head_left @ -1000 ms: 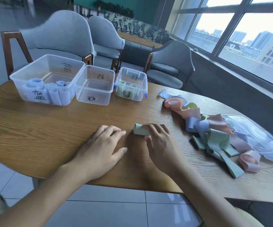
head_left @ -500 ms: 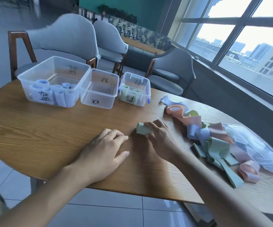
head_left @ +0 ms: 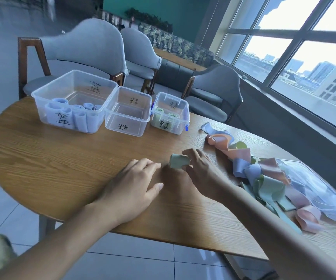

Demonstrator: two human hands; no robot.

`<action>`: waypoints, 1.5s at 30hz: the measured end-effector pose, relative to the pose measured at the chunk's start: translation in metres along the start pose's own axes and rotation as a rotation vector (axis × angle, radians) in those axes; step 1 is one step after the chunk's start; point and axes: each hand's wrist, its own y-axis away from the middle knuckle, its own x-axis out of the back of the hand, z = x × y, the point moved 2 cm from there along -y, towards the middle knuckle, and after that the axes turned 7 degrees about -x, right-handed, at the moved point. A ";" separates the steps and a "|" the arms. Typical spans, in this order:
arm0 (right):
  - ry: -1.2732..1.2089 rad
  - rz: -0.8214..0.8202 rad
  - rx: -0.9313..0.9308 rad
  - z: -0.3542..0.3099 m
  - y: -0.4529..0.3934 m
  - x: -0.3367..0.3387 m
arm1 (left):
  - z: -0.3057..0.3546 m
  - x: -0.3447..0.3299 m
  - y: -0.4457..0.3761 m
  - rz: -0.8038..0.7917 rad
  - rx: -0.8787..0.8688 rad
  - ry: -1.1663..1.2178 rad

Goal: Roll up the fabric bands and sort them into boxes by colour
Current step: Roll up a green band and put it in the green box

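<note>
My right hand (head_left: 201,170) grips a rolled green band (head_left: 178,161) just above the wooden table (head_left: 62,158), fingers over the roll and thumb under it. My left hand (head_left: 134,186) rests flat on the table just left of it, fingers straight. Three clear boxes stand at the back: a large box (head_left: 48,93) holding blue rolls, an empty middle box (head_left: 127,128), and a small box (head_left: 184,118) holding two green rolls. A pile of loose bands (head_left: 264,176) in pink, blue and green lies on the right.
A clear plastic lid or bag (head_left: 312,184) lies at the table's right edge beside the pile. Grey chairs (head_left: 86,47) stand behind the boxes. Windows run along the right wall. The table's front edge is close to my forearms.
My right hand has lifted the green roll slightly off the table and turned it, with the thumb now under it. The left hand stays flat in place. The camera shifted.
</note>
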 end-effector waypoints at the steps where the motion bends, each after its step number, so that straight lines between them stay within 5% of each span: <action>1: -0.007 0.002 0.024 -0.004 0.002 0.001 | -0.001 0.000 -0.001 0.021 0.015 0.014; 20: -0.125 -0.013 0.291 -0.066 0.018 0.038 | -0.002 0.016 -0.006 0.097 0.047 0.090; 35: -0.036 -0.061 0.249 -0.054 -0.020 0.050 | -0.001 0.017 -0.010 0.001 0.153 -0.026; 45: 0.134 0.076 -0.016 -0.021 -0.106 0.081 | -0.010 0.002 -0.005 -0.086 0.143 -0.148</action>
